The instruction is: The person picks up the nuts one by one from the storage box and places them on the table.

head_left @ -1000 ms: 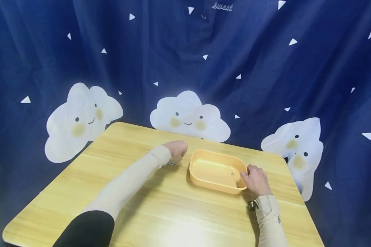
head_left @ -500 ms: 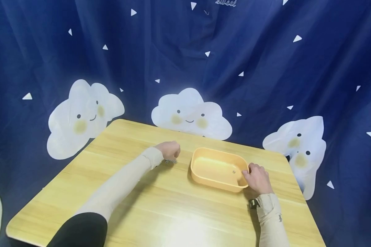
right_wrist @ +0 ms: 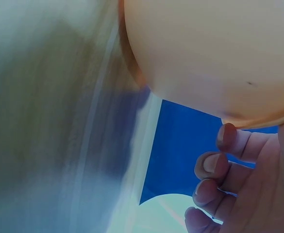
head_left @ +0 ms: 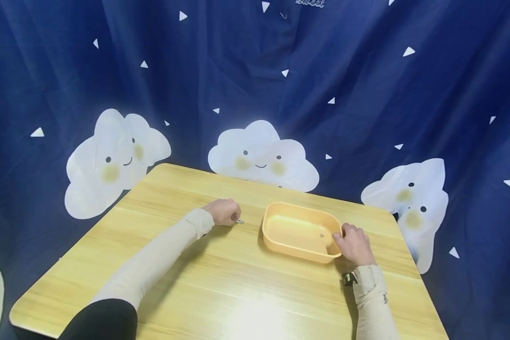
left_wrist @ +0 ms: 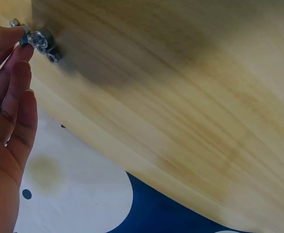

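Note:
In the head view, my left hand (head_left: 222, 211) is low over the table, left of a yellow plastic bin (head_left: 295, 252). Its thumb and forefinger pinch a small metal nut (left_wrist: 24, 40) in the left wrist view. Several more shiny nuts (left_wrist: 43, 41) lie bunched against the fingertips; only a few nuts (head_left: 240, 221) show from above. My right hand (head_left: 356, 245) grips the bin's right end, thumb over the rim and fingers outside. A single small metal piece (head_left: 321, 235) rests on the bin's floor. From the right wrist, the bin's outer wall (right_wrist: 205, 53) fills the upper part.
The wooden table (head_left: 221, 283) has rounded corners, and its far edge runs behind the bin. Beyond it hangs a dark blue curtain (head_left: 246, 61) with white clouds and triangles. A dark watch-like band (head_left: 349, 279) is at my right wrist.
My left hand has drawn left, away from the bin, and lowered onto the nuts, with its fingertips now at them. The right hand has kept its grip on the bin.

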A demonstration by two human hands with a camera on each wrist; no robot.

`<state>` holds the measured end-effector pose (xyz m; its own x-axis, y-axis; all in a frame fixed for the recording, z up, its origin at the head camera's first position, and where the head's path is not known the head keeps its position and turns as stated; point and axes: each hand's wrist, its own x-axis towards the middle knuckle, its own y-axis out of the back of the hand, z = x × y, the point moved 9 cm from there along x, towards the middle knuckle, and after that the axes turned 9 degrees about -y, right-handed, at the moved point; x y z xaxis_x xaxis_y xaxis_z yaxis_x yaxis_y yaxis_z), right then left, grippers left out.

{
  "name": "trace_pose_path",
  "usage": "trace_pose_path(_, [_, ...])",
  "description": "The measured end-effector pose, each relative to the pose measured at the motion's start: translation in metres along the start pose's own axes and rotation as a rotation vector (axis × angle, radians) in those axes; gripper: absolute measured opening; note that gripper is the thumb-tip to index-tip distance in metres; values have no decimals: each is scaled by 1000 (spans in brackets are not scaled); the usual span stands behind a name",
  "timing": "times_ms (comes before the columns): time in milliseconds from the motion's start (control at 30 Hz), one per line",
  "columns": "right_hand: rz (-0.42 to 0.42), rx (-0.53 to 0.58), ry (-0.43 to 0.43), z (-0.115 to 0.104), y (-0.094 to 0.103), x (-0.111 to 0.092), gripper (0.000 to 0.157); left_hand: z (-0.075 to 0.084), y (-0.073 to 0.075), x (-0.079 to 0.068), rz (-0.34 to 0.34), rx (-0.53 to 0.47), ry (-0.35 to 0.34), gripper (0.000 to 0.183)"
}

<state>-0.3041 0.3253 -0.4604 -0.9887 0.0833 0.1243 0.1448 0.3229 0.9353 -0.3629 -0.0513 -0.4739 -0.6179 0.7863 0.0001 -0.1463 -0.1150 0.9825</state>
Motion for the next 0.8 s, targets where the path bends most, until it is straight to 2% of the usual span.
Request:
trace_pose_path(233, [-13,-8,-9,2,-1,1,22,7,-4,0,22,12,-52,16])
trace_pose_path(467, [-8,-3,3,-2,1,0,22,7,-4,-3,11,22,-26,16])
trace_pose_path(800, [-7,6,4,-3,0,-1,22,5,-5,-6,21,20,-29,18])
